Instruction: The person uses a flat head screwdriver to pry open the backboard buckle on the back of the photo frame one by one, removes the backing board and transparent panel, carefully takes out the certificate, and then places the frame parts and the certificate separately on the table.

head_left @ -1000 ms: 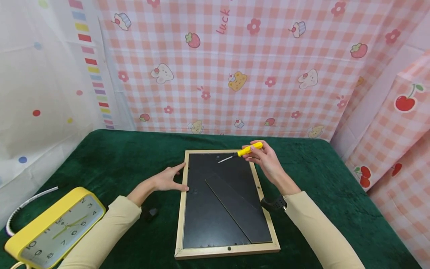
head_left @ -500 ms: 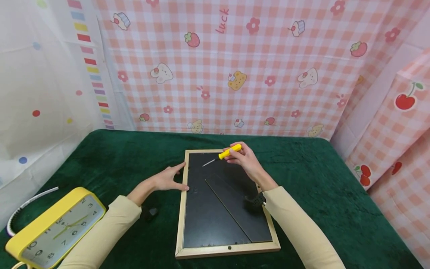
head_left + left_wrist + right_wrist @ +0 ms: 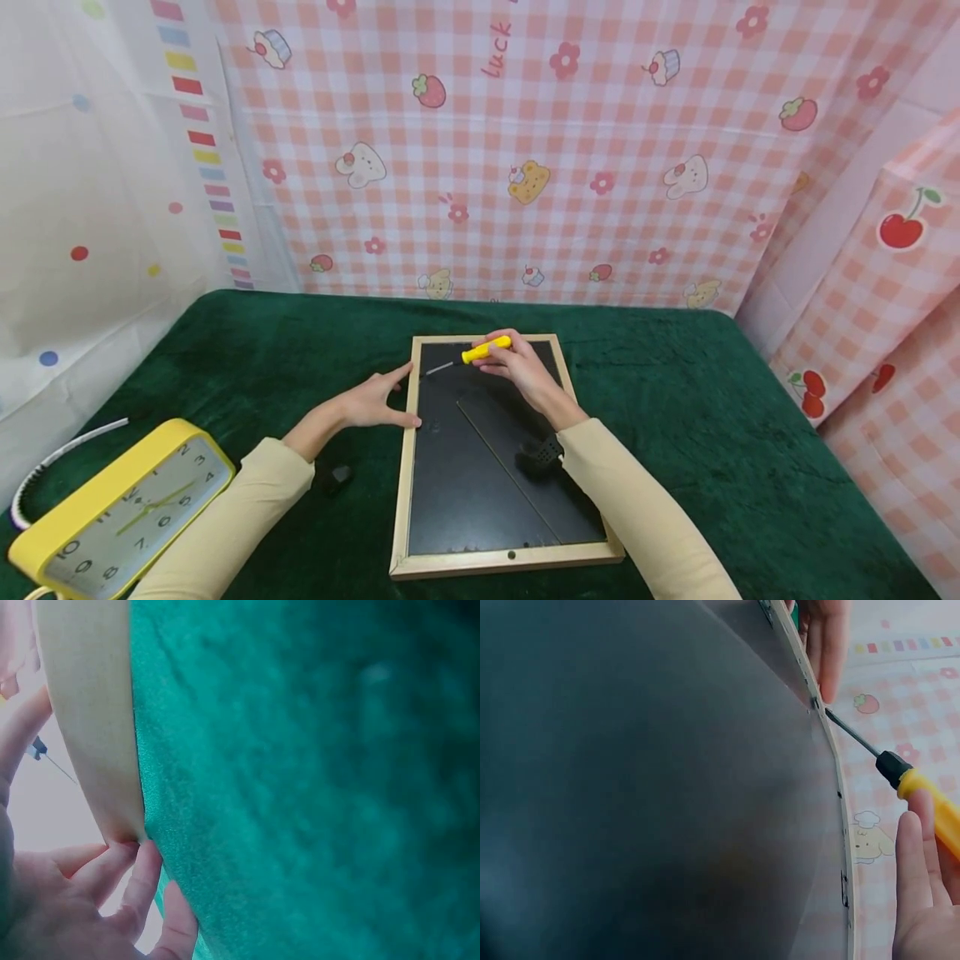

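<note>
A wooden-framed board lies on the green cloth, with its pale frame (image 3: 405, 500) around a black panel (image 3: 450, 492). A diagonal seam marks a long black flap (image 3: 573, 518) on the panel. My left hand (image 3: 366, 402) rests on the frame's left side, thumb and forefinger spread apart; in the left wrist view its fingertips touch the wooden edge (image 3: 94, 712). My right hand (image 3: 522, 368) grips the yellow handle of a screwdriver (image 3: 489, 349). Its metal tip points left, close to the frame's inner left edge. The right wrist view shows the tip (image 3: 829, 714) at that edge, near the left fingers.
A yellow clock (image 3: 127, 504) stands at the lower left, beside a curved white cord (image 3: 67, 454). A small black object (image 3: 340, 475) lies left of the frame. Green cloth (image 3: 712, 417) covers the table, and patterned curtains (image 3: 480, 167) hang behind it.
My right hand has moved left across the board with the screwdriver, taking the tip from above the panel to the left edge. My left hand has stayed in place.
</note>
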`<action>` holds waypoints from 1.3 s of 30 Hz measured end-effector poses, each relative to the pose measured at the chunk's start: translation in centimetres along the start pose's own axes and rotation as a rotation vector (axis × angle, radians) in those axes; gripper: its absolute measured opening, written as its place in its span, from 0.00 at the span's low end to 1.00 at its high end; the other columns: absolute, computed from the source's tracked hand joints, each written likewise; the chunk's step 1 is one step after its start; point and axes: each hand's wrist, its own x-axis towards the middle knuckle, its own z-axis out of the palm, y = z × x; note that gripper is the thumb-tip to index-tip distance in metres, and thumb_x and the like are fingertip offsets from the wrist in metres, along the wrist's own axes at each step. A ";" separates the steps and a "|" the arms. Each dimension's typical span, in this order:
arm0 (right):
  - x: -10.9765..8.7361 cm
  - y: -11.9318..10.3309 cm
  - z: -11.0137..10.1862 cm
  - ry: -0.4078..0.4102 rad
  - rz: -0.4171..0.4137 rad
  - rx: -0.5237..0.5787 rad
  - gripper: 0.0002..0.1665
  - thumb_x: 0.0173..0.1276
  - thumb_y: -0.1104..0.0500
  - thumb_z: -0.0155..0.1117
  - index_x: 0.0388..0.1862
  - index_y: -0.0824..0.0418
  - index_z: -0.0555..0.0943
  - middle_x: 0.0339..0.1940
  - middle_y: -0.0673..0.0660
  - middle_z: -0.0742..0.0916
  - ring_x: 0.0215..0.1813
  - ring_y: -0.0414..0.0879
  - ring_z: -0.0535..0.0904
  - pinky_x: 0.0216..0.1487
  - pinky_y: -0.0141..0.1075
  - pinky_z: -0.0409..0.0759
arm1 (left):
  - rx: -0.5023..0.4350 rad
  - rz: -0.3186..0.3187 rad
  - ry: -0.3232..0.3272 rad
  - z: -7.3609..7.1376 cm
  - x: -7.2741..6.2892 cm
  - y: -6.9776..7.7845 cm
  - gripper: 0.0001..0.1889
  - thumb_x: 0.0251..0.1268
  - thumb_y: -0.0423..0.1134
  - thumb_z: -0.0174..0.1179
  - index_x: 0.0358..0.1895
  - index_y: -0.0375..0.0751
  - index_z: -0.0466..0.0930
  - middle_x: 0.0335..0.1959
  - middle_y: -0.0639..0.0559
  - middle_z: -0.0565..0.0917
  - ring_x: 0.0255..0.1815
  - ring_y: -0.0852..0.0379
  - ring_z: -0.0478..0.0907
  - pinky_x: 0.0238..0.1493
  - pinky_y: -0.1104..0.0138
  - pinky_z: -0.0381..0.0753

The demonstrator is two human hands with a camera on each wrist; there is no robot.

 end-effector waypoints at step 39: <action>1.9 1.7 1.0 0.261 0.152 0.051 0.23 0.65 0.66 0.53 0.56 0.72 0.62 0.45 0.67 0.76 0.36 0.49 0.80 0.39 0.34 0.77 | -0.033 -0.018 -0.024 -0.1 -0.1 0.1 0.53 0.47 0.52 0.65 0.69 0.41 0.38 0.62 0.38 0.55 0.60 0.43 0.52 0.55 0.49 0.56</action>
